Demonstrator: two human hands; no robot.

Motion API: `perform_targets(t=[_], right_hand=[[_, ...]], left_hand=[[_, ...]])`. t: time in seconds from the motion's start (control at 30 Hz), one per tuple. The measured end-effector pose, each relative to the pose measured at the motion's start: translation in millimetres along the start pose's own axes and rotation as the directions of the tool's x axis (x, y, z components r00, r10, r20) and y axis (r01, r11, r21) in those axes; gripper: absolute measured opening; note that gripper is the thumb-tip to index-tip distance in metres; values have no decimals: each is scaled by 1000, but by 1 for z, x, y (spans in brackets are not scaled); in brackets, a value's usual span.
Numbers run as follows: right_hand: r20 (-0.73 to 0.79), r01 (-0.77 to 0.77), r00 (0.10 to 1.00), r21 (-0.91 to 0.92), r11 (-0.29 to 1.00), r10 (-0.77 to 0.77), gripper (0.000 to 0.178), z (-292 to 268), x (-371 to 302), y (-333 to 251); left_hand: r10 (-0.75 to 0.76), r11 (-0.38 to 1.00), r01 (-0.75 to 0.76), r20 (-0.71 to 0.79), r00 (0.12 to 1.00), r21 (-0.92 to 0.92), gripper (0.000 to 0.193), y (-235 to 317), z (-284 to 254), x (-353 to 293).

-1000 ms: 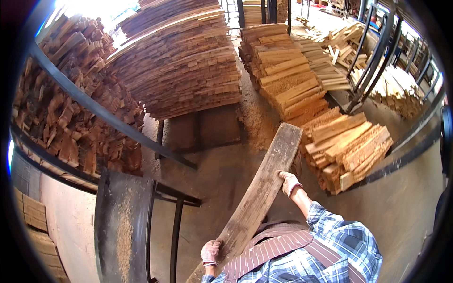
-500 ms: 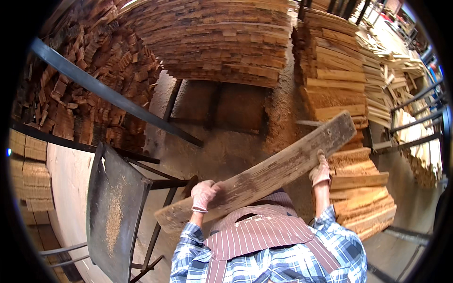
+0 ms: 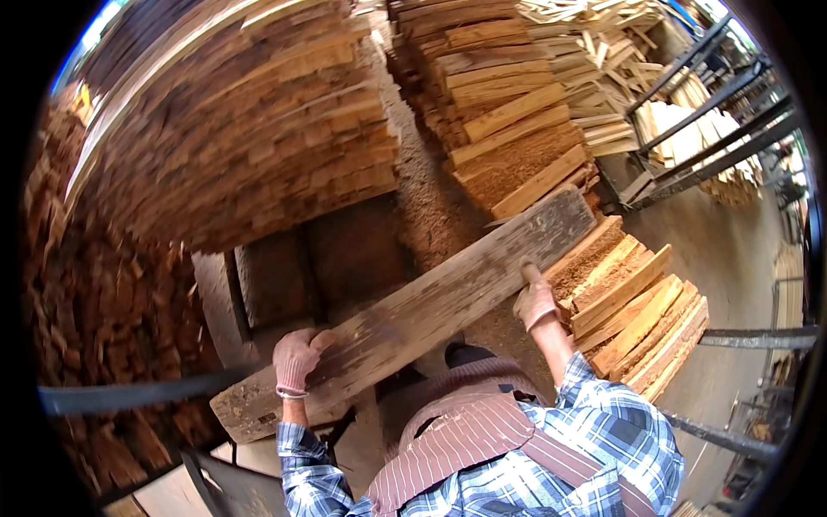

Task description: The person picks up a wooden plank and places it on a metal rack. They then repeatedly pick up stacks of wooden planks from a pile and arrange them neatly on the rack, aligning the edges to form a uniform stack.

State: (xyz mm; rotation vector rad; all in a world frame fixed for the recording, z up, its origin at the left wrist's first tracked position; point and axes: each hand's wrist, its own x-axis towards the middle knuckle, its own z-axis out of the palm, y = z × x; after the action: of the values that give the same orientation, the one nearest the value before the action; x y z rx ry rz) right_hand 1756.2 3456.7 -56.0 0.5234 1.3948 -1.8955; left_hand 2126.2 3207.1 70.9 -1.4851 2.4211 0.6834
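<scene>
A long, weathered wooden plank (image 3: 422,306) spans the space in front of my body, tilted so its right end lies farther away than its left. Near the left end, my gloved left hand (image 3: 297,360) grips it by the near edge, thumb over the top face. Toward the other end, my gloved right hand (image 3: 536,300) holds the same edge, its thumb pressed on the upper face. Under the plank the fingers of both hands are mostly hidden. Close by my right forearm stands a stack of rough orange-brown boards (image 3: 642,314).
A large block of stacked wood (image 3: 250,129) rises at the far left. More stacked boards (image 3: 508,95) stand beyond the plank, with loose pale strips (image 3: 594,52) behind them. A dark metal bar (image 3: 129,395) crosses at the left; metal rails (image 3: 715,142) are at the right.
My view has swung to the right, so the stacks appear shifted left and the dark sheet-topped stand has mostly left the picture. Both hands keep their hold on the plank.
</scene>
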Motion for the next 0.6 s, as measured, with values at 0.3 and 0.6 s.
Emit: perform_targets(t=[0.3, 0.6], right_hand=[[96, -216, 976, 350, 912, 194, 28, 92, -66, 94], [278, -358, 923, 358, 863, 267, 42, 156, 15, 233]], left_hand=[[101, 994, -104, 71, 992, 35, 49, -139, -17, 142], [-160, 981, 119, 287, 945, 155, 69, -253, -20, 254]])
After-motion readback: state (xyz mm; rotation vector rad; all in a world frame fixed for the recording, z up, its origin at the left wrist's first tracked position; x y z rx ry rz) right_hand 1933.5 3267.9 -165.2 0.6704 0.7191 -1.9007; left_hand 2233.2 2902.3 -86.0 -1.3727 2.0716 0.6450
